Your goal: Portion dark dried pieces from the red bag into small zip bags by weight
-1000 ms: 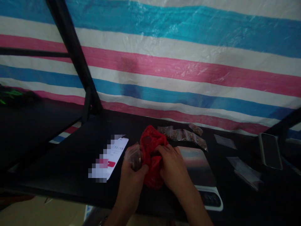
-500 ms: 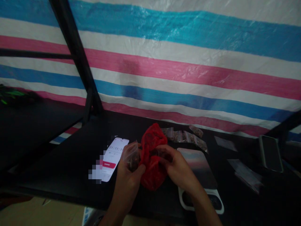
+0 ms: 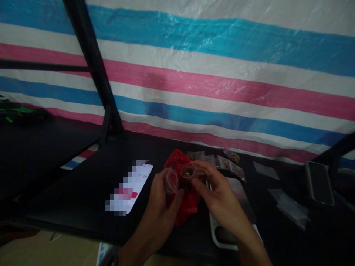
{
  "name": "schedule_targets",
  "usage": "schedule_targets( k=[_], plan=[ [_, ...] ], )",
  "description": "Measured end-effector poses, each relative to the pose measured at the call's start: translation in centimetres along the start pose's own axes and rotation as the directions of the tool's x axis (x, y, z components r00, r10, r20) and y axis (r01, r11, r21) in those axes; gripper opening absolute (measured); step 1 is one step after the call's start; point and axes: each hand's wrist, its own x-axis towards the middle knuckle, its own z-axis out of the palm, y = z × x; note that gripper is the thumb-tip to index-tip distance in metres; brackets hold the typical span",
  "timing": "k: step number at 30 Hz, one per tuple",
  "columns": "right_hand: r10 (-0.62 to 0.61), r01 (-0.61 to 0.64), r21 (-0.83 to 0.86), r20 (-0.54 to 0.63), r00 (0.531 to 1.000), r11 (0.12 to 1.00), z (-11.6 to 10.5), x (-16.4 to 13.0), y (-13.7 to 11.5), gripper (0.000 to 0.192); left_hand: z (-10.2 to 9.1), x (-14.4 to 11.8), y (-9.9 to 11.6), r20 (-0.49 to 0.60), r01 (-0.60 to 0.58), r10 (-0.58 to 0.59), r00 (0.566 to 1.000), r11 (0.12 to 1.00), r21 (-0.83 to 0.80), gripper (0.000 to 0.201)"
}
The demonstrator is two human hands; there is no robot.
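My left hand [image 3: 162,201] holds a small clear plastic bag [image 3: 171,180] by its mouth, pressed against a crumpled red plastic bag [image 3: 185,201] on the black table [image 3: 83,192]. My right hand [image 3: 217,194] pinches a small clear cup [image 3: 188,172] with brownish bits in it, raised just above the red bag and next to the small bag's opening. Both hands meet over the table's near middle.
A lit phone [image 3: 130,186] lies left of my hands. A digital scale [image 3: 235,218] sits under my right wrist. Small filled bags [image 3: 224,162] lie behind it, empty clear bags [image 3: 288,205] and a dark phone [image 3: 318,183] to the right. A striped tarp [image 3: 210,77] backs the table; a black post [image 3: 91,70] stands left.
My right hand came out of the red bag and rose with the small cup of brownish bits. My left hand lifted the small clear bag toward it. The view shifted slightly.
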Motion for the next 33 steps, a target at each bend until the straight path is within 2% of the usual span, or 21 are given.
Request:
schedule_targets(
  k=[5, 10, 19, 21, 23, 25, 28, 31, 33],
  plan=[
    [-0.083, 0.099, -0.279, 0.067, 0.994, 0.955, 0.3, -0.6, -1.6, 0.044, 0.4, 0.1, -1.3, 0.02, -0.129, 0.128, 0.992, 0.976, 0.177, 0.037],
    [-0.115, 0.159, -0.389, 0.135, 0.984, 0.907, 0.1, -0.8, -1.7, 0.055, 0.6, 0.5, -1.6, 0.026, -0.198, 0.199, 0.98, 0.939, 0.281, 0.029],
    [-0.218, 0.262, -0.431, 0.149, 0.964, 0.863, 0.3, -1.1, -2.0, 0.049, 0.8, 0.7, -1.9, 0.02, -0.122, 0.12, 0.993, 0.98, 0.161, 0.039],
    [-0.239, 0.258, -0.431, 0.099, 0.966, 0.864, 0.0, -0.9, -2.0, 0.045, 0.7, 0.7, -1.6, 0.016, -0.091, 0.09, 0.996, 0.991, 0.099, 0.039],
    [-0.243, 0.223, -0.457, 0.016, 0.97, 0.861, -0.3, -0.6, -1.8, 0.042, 0.5, 0.6, -1.0, -0.034, -0.052, 0.053, 0.998, 0.998, 0.032, 0.037],
    [-0.193, 0.16, -0.49, -0.017, 0.981, 0.857, -0.6, -0.2, -1.3, 0.043, 0.3, 0.6, -0.4, -0.153, -0.018, 0.019, 0.988, 1.0, 0.01, 0.033],
    [-0.029, 0.077, -0.535, 0.099, 0.995, 0.841, -0.5, 0.0, -0.3, 0.046, 0.1, 0.7, 0.2, -0.312, 0.035, -0.018, 0.95, 0.998, 0.049, 0.03],
    [0.083, 0.062, -0.609, 0.207, 0.975, 0.791, -0.1, -0.1, 0.5, 0.048, 0.1, 0.9, -0.3, -0.314, 0.074, -0.043, 0.948, 0.993, 0.087, 0.034],
    [0.127, 0.045, -0.67, 0.205, 0.971, 0.741, 0.1, -0.2, 0.7, 0.048, 0.2, 1.0, -0.7, -0.306, 0.073, -0.042, 0.951, 0.993, 0.092, 0.036]
  ],
)
